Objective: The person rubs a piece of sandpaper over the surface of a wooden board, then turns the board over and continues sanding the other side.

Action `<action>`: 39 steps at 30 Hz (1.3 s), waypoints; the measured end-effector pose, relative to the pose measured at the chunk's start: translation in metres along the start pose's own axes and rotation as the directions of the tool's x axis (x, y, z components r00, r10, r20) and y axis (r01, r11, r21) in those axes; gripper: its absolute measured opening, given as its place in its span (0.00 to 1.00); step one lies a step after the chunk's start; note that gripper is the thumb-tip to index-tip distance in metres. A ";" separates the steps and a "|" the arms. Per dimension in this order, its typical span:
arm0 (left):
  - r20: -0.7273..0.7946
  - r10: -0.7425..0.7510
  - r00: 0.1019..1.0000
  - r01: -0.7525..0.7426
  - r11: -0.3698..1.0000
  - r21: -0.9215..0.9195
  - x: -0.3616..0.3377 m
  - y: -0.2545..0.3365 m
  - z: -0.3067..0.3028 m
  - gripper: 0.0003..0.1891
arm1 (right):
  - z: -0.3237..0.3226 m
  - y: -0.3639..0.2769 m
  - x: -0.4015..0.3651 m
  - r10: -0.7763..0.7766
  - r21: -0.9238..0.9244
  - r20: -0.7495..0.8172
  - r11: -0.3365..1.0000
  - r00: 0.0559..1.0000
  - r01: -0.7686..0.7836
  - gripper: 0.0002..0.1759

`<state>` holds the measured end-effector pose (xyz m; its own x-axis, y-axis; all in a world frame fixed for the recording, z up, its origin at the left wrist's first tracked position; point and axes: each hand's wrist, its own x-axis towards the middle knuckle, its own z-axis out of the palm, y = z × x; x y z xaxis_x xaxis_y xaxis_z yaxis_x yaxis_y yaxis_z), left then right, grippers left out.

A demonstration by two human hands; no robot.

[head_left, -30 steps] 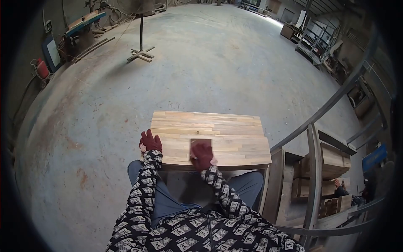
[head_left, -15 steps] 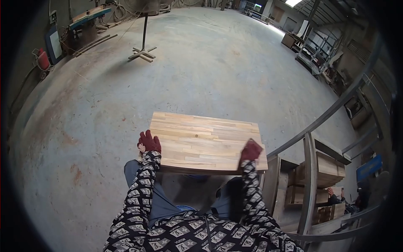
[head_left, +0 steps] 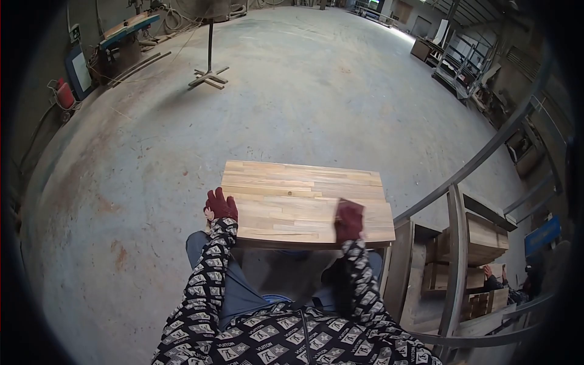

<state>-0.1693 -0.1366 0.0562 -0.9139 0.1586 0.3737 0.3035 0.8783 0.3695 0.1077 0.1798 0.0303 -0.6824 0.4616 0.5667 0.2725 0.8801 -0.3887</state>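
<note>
Standing right of the wooden panel (head_left: 292, 214) is a metal frame (head_left: 455, 261).

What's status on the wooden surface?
Left hand at left edge. Right hand blurred over right half, dark pad in grip. Wooden surface: no obstruction visible.

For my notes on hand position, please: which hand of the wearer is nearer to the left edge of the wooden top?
Left. The left hand is at the left edge of the wooden top; the right hand is over its right half, farther off.
</note>
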 end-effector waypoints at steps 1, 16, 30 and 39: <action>0.003 -0.002 1.000 0.002 1.000 -0.003 0.000 0.000 0.001 0.25 | -0.008 0.032 -0.004 0.026 -0.102 -0.026 0.994 0.999 -0.029 0.28; -0.012 0.026 1.000 -0.025 0.999 0.046 0.000 -0.001 -0.003 0.24 | 0.032 -0.159 0.004 -0.281 0.170 0.224 0.954 0.933 0.247 0.30; -0.025 0.002 1.000 -0.001 0.999 0.037 0.001 0.002 -0.003 0.24 | 0.008 0.044 -0.001 0.165 -0.265 -0.100 0.946 0.981 -0.186 0.25; -0.001 0.012 1.000 -0.011 0.999 0.038 0.003 0.000 -0.003 0.25 | 0.038 -0.164 0.005 -0.319 0.196 0.231 0.940 0.919 0.277 0.31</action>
<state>-0.1709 -0.1379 0.0600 -0.9101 0.1683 0.3787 0.3035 0.8930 0.3324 0.0340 0.0340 0.0694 -0.8708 0.1177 0.4774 -0.0662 0.9340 -0.3511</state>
